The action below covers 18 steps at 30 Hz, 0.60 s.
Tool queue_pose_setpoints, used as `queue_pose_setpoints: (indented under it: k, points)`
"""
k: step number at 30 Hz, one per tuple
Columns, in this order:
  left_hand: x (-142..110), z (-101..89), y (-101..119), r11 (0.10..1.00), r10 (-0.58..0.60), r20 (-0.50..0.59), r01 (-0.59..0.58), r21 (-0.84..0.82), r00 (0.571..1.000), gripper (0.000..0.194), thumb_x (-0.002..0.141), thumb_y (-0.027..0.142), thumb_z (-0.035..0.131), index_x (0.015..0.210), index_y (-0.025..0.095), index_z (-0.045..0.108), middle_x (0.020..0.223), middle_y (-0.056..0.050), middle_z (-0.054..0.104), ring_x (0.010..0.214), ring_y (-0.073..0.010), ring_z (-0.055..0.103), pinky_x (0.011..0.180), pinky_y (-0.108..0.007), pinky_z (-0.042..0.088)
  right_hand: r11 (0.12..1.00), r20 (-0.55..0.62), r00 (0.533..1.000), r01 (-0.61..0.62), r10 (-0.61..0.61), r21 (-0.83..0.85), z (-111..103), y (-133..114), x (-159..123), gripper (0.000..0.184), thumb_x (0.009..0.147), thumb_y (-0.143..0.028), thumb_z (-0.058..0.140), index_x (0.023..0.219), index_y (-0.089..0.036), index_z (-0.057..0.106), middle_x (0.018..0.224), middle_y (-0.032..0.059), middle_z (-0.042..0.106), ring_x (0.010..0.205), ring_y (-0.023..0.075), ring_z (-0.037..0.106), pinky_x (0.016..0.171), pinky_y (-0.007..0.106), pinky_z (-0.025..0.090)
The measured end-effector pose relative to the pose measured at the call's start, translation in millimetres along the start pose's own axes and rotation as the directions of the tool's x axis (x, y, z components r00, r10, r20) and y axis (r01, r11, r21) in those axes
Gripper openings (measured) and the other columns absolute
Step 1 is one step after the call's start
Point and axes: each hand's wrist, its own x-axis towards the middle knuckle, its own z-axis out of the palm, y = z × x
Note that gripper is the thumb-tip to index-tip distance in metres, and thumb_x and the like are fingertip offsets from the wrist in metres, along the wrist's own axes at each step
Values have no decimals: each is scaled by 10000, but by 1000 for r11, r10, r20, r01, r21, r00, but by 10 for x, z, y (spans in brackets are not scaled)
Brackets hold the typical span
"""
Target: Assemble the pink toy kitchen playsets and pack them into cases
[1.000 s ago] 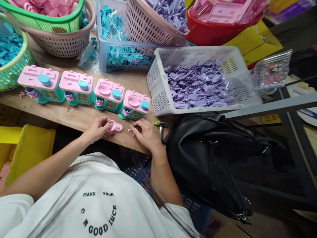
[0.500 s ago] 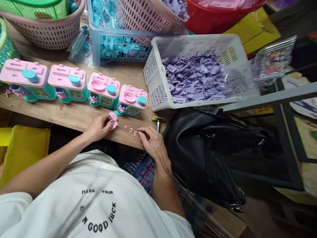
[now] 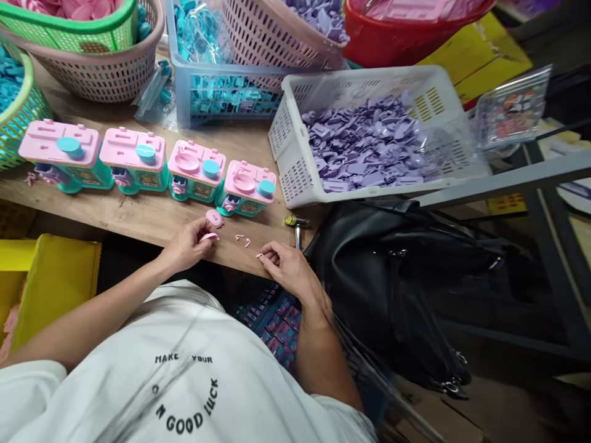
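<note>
My left hand [image 3: 185,248] is closed on a small pink toy sink basin [image 3: 210,237], tilted between thumb and fingers. Another pink basin [image 3: 215,217] lies on the table just beyond those fingers. To the right, my right hand [image 3: 290,269] pinches a tiny pink toy faucet [image 3: 260,255] at the table edge. Two more hook-shaped pink pieces [image 3: 244,239] rest between the hands. Behind them stands a row of pink-and-teal toy kitchens [image 3: 246,187]; the two rightmost carry a pink basin with a faucet on top.
A white crate [image 3: 289,144] of purple parts stands behind my right hand. A hammer [image 3: 297,225] lies near it, beside a black bag [image 3: 369,264]. Blue crate [image 3: 226,120], pink basket [image 3: 101,71] and red basket [image 3: 383,40] line the back. A yellow box [image 3: 60,277] sits left.
My right hand has picked up one of the small pink faucets and drawn it toward the table edge. One pink basin now lies apart from my left hand, which keeps the other.
</note>
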Motion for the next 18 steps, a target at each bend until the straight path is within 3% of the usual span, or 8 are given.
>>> queue_pose_setpoints:
  k: [3, 6, 10, 14, 18]
  points:
    - [-3, 0, 22, 949, 170, -74, -143, 280, 983, 198, 844, 383, 582, 810, 188, 573, 719, -10, 578, 663, -145, 518, 618, -266, 432, 999, -22, 1000, -22, 21, -32, -9, -17, -11, 75, 856, -216, 560, 839, -208, 633, 750, 18, 670, 627, 143, 613, 648, 286, 519]
    - [2, 26, 49, 911, 235, -89, -187, 366, 968, 202, 867, 381, 547, 819, 187, 581, 739, -17, 579, 672, -149, 513, 628, -272, 419, 996, -136, 990, -36, 25, -77, -28, -56, -6, 114, 854, -211, 538, 878, -207, 649, 743, 22, 652, 649, 157, 611, 676, 301, 522]
    - [11, 91, 36, 957, 137, -52, -119, 266, 989, 238, 883, 413, 512, 856, 185, 575, 751, -13, 589, 675, -145, 529, 624, -259, 426, 1000, -231, 973, 10, -17, -29, -37, -94, 25, 162, 907, -246, 513, 897, -204, 670, 857, 53, 660, 696, 163, 617, 698, 308, 537]
    - [25, 131, -21, 973, 125, -67, -109, 206, 990, 240, 842, 343, 525, 972, 167, 623, 837, -38, 642, 732, -155, 579, 676, -271, 472, 1000, -325, 945, -20, 20, 3, -37, -16, 56, 180, 927, -300, 531, 895, -204, 681, 930, 79, 669, 745, 188, 639, 719, 337, 559]
    - [38, 145, -38, 999, 38, -35, -37, 17, 999, 344, 823, 407, 574, 1052, 160, 643, 753, -19, 620, 623, -140, 568, 540, -243, 462, 996, -426, 902, -83, 67, -18, -52, 99, 28, 214, 932, -285, 523, 962, -204, 720, 974, 94, 705, 744, 197, 648, 743, 356, 566]
